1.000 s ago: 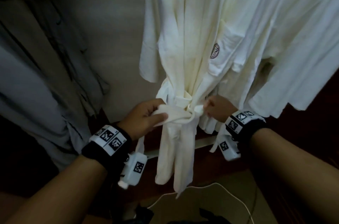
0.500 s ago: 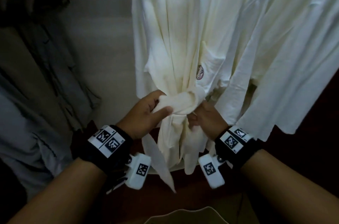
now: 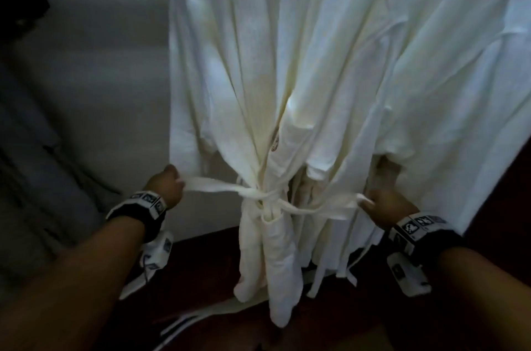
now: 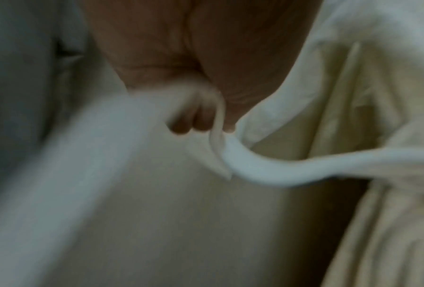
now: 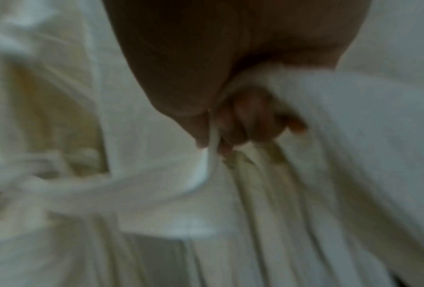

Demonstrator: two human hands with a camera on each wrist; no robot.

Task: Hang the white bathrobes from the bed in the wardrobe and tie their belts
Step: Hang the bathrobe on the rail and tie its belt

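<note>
A white bathrobe (image 3: 230, 86) hangs in front of me, cinched at the waist by its belt knot (image 3: 263, 197). My left hand (image 3: 168, 187) grips the left end of the belt (image 3: 212, 187) and holds it out taut to the left. In the left wrist view the curled fingers (image 4: 193, 118) clamp the strip (image 4: 267, 170). My right hand (image 3: 382, 204) grips the right end of the belt (image 3: 324, 208), stretched to the right. The right wrist view shows thumb and fingers (image 5: 250, 124) pinching the strip (image 5: 200, 174). A second white bathrobe (image 3: 431, 77) hangs to the right.
Grey garments (image 3: 34, 155) hang at the left, beside a pale back wall (image 3: 109, 63). The dark wooden wardrobe floor (image 3: 207, 258) lies below the robes. Loose belt tails (image 3: 347, 270) dangle under the right robe.
Both hands were close together at the knot. They have since pulled apart, left hand leftward and right hand rightward, drawing the belt ends out and the knot small and tight.
</note>
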